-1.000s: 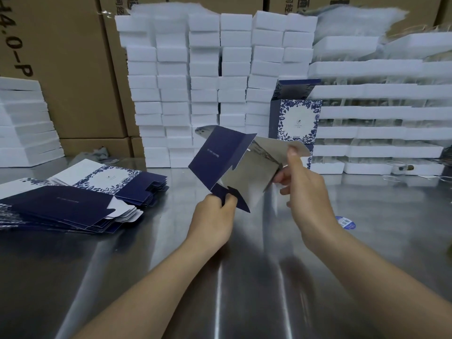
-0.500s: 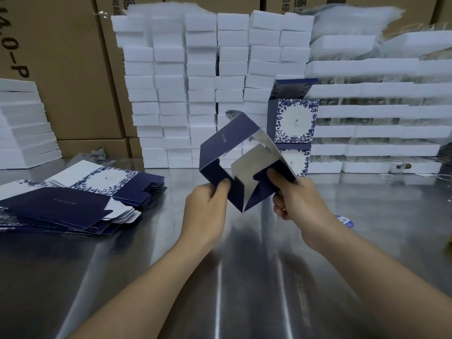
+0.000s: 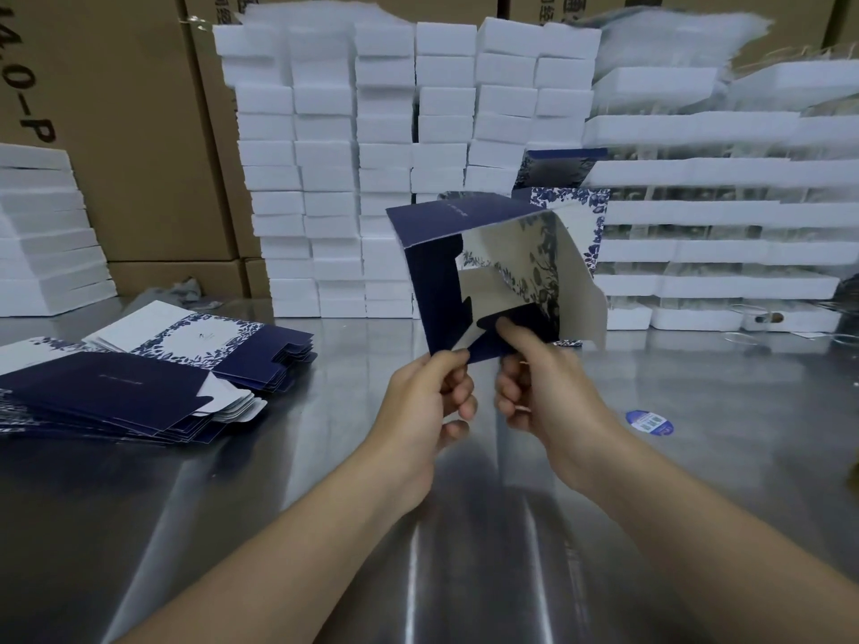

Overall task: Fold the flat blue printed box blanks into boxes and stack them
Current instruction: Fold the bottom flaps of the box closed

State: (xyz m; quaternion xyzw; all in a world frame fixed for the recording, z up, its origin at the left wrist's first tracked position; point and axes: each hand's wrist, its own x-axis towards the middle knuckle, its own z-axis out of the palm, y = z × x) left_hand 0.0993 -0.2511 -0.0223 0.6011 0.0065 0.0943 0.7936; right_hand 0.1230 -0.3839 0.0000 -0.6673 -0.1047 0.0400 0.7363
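Observation:
A half-formed blue printed box [image 3: 469, 225] is held above the steel table [image 3: 288, 504], its open bottom turned toward me so the pale inside shows. My left hand [image 3: 418, 402] pinches the box's lower left corner. My right hand [image 3: 544, 388] pinches a dark blue bottom flap with thumb and fingers. A pile of flat blue blanks [image 3: 139, 378] lies on the table at the left. Behind the held box, folded blue boxes [image 3: 576, 197] stand stacked, mostly hidden by it.
Columns of white foam blocks [image 3: 381, 169] fill the back of the table, with stacked white trays [image 3: 720, 211] at the right and more white blocks [image 3: 42, 234] at the far left. Brown cartons [image 3: 139, 132] stand behind. A small blue round sticker [image 3: 648, 422] lies on the table at the right.
The blank has opened from a skewed sheet into a box tube and dropped lower. My right hand has moved from the upper edge down to the bottom flaps, close to my left hand.

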